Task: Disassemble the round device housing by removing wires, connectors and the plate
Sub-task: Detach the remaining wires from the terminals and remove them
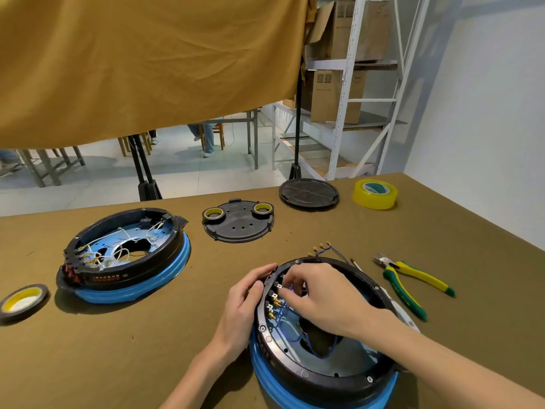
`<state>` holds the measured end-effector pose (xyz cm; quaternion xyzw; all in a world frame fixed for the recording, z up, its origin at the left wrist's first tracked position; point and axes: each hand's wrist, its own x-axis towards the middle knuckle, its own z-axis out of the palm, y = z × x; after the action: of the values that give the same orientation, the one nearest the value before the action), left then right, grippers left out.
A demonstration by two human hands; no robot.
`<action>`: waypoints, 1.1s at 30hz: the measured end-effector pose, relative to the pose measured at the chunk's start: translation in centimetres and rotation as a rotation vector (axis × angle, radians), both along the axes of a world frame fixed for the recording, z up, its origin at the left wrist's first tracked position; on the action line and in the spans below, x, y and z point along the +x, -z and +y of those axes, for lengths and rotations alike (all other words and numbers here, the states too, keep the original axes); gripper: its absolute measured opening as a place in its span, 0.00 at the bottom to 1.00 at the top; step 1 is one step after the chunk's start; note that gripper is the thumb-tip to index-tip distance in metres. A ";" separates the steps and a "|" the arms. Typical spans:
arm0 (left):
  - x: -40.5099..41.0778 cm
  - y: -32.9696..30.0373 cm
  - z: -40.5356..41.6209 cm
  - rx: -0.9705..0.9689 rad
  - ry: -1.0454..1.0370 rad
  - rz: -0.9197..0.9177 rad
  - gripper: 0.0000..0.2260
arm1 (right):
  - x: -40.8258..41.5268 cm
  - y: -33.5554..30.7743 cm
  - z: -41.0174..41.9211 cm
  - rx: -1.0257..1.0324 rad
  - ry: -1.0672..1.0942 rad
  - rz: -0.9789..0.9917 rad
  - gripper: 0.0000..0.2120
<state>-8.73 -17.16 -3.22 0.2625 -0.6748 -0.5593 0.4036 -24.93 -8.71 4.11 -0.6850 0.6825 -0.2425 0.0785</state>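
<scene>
Inside the housing (324, 364), right hand (321, 299) pinching a connector (278, 287).

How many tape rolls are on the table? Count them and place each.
4: clear yellow roll at the far right, two small rolls on the black plate, one dark roll at the left edge.
</scene>
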 end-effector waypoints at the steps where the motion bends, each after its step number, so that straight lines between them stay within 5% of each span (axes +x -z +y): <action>1: 0.0 0.0 0.0 0.000 0.001 -0.004 0.18 | 0.2 0.2 0.2 -0.016 0.003 0.017 0.08; 21: 0.0 0.3 -0.3 -0.026 0.003 -0.028 0.18 | 1.7 0.3 -0.3 0.057 -0.059 0.312 0.10; 33: 0.1 0.2 -0.3 -0.030 -0.003 -0.039 0.17 | 1.4 0.1 -0.5 0.136 -0.101 0.253 0.07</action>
<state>-8.66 -17.51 -3.46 0.2686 -0.6904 -0.5433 0.3951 -23.57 -9.16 3.99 -0.7366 0.6665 -0.1030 0.0503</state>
